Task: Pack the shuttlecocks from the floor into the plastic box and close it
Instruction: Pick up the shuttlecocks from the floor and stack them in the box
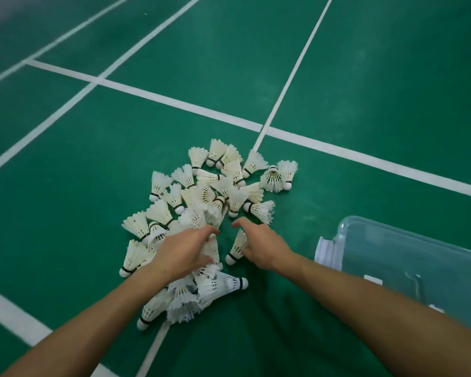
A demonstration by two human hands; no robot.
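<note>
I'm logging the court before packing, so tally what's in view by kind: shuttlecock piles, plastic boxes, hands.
Shuttlecock pile: 1 (shuttlecocks overlap too much to count singly)
Plastic box: 1
Hands: 2 (left hand, right hand)
Total: 4

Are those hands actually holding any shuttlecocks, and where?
The right hand pinches one shuttlecock by its feather skirt. The left hand lies over the pile; its grip cannot be told.
</note>
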